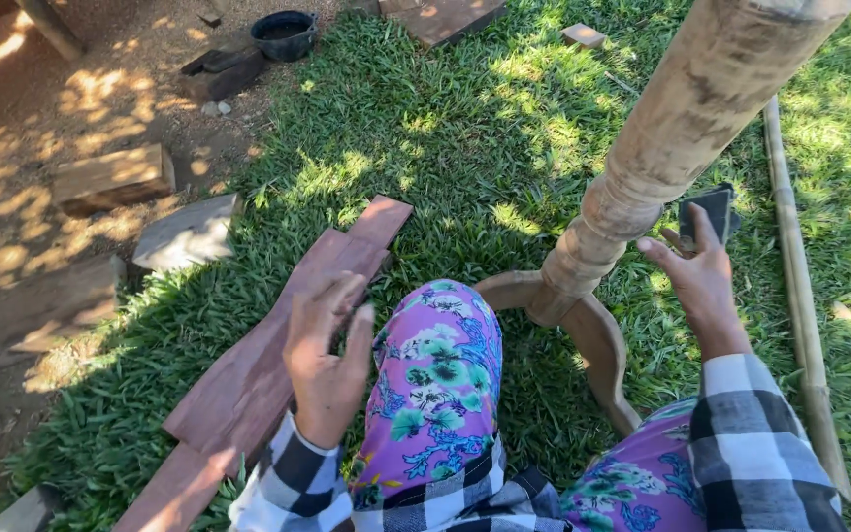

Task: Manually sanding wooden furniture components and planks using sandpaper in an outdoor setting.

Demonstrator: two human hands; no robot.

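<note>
I see the carved wooden post (642, 187) leaning up from the grass (465, 138), its curved foot (598, 345) resting between my knees. My right hand (703, 286) pinches a small dark square of sandpaper (709, 212) just beside the post, grip closed on it. My left hand (325, 357) hovers empty, fingers spread, above the reddish planks (278, 365) on my left. To sand well, I judge the free hand should steady the post while the paper wraps the turned rings and follows the grain. A bamboo pole (800, 296) lies at my right.
</note>
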